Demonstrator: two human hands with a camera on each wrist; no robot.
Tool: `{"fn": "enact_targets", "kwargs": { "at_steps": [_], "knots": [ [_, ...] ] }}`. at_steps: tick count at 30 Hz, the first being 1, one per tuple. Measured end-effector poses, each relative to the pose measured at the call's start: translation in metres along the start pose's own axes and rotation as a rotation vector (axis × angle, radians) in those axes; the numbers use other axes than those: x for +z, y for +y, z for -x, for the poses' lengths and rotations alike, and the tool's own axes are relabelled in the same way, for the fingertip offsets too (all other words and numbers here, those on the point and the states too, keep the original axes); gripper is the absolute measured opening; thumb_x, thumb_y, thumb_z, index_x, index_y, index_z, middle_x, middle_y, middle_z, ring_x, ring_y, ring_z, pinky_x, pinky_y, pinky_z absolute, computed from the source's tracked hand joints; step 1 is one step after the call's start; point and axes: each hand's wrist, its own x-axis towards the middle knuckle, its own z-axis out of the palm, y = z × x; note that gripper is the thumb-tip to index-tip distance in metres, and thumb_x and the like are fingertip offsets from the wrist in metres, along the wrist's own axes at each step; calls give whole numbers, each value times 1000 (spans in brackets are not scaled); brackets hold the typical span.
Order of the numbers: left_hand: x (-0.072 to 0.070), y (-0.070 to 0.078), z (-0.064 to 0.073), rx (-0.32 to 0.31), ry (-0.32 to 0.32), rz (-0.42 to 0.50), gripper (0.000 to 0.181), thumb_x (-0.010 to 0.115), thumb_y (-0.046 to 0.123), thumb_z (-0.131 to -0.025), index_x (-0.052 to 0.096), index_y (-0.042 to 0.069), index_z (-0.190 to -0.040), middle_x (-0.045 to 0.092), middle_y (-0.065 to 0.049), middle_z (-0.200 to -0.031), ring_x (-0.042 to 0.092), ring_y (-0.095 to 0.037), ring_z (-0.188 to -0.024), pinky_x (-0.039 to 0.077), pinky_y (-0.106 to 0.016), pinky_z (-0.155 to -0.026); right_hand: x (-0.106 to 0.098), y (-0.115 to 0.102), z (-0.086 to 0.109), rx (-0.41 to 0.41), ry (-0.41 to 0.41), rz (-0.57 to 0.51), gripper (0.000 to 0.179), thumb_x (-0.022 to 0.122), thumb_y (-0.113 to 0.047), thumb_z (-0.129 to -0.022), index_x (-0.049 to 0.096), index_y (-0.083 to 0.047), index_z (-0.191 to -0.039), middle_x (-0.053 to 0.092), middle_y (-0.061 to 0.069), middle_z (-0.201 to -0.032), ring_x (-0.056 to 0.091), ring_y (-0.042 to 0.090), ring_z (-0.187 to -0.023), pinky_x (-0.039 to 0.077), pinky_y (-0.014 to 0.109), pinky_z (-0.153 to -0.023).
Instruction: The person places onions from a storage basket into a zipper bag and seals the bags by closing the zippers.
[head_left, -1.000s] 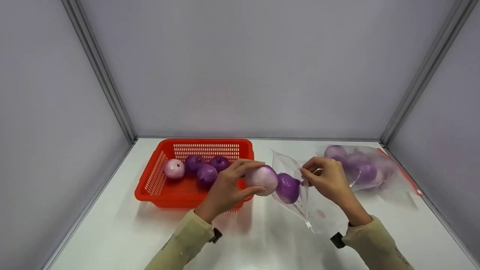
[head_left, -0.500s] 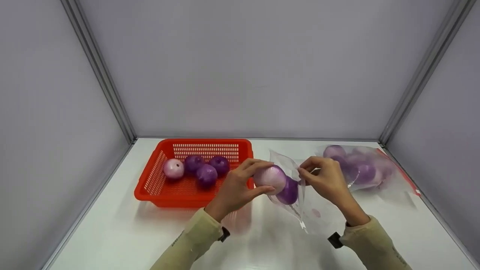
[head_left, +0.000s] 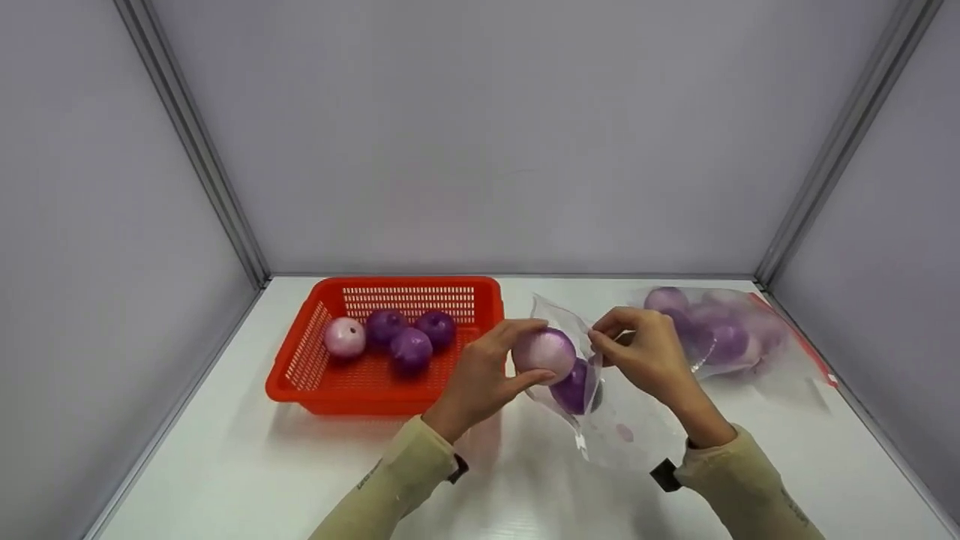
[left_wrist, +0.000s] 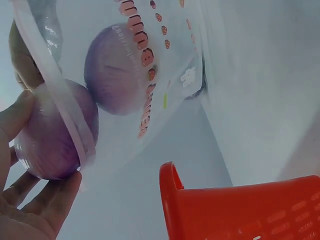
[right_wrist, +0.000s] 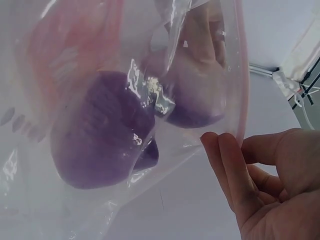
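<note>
Pale walls (head_left: 480,150) rise around the white bench (head_left: 187,465) I am working at. Toward its back edge, left of the middle and well in from the left edge, sits the red plastic basket (head_left: 360,406). Near the back right corner lies a filled bag (head_left: 791,371), clear, with a red strip along its right side and several purple onions bunched inside. Between that bag and the basket, over the bench, is a second clear bag (head_left: 626,446) with its mouth spread; the left wrist view shows red lettering printed on it. My pale sleeves (head_left: 390,484) come in from the front edge. My left hand (head_left: 476,375) is curved around an onion (head_left: 544,356), fingers above and thumb below, and holds it at the mouth of the second bag; the bag's edge strip crosses it in the left wrist view. My right hand (head_left: 645,349) pinches the rim of that same bag between thumb and fingers. A darker onion (head_left: 571,388) is already inside, touching the held one in the left wrist view. Four more lie grouped in the basket: three deep purple onions (head_left: 411,350) and, leftmost, a pale onion (head_left: 345,337). The smallest thing I notice is the white slider (head_left: 581,444) at the second bag's lower corner.
</note>
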Motion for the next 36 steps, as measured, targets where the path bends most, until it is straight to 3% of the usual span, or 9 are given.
{"fn": "enact_targets", "kwargs": {
  "at_steps": [6, 12, 17, 24, 29, 36],
  "knots": [
    [5, -4, 1, 20, 67, -81, 62, 87, 37, -83, 64, 10, -134, 70, -5, -127, 65, -20, -115, 58, -35, -99, -1, -3, -1, 4, 1, -8, 7, 75, -5, -93, 76, -4, -86, 75, 10, -77, 72, 13, -59, 61, 24, -59],
    [7, -9, 2, 42, 108, -59, 50, 90, 37, -80, 73, 14, -122, 67, -6, -121, 63, -20, -114, 58, -33, -98, -2, -4, -3, 7, 25, 5, 7, 75, -5, -93, 77, -3, -86, 74, 10, -75, 71, 10, -58, 61, 22, -59],
    [7, -10, 3, 64, 95, -90, 46, 89, 36, -81, 76, 16, -119, 68, -4, -112, 64, -19, -104, 58, -29, -92, -3, -3, -4, 8, 37, 18, 7, 75, -5, -92, 77, -3, -85, 75, 10, -75, 70, 8, -57, 60, 21, -59],
    [4, -11, 4, 65, 61, -101, 43, 85, 36, -86, 74, 16, -122, 71, -2, -115, 65, -18, -107, 57, -30, -97, -5, -3, -5, 8, 37, -8, 7, 75, -6, -93, 77, -1, -87, 75, 12, -77, 70, 9, -57, 60, 21, -59],
    [-4, -18, 6, 11, 52, -86, 47, 79, 38, -91, 69, 17, -132, 70, -3, -122, 65, -19, -115, 57, -34, -101, -6, -2, -6, 11, 36, 3, 8, 75, -6, -93, 77, -2, -87, 75, 11, -77, 70, 8, -57, 60, 21, -60],
    [-29, -40, 6, -150, 56, -67, 49, 72, 33, -98, 61, 18, -143, 66, -4, -135, 62, -23, -125, 52, -42, -110, -8, 1, -8, 18, 34, 16, 8, 74, -5, -94, 76, -1, -87, 74, 10, -76, 71, 11, -57, 61, 23, -60]
  ]
}}
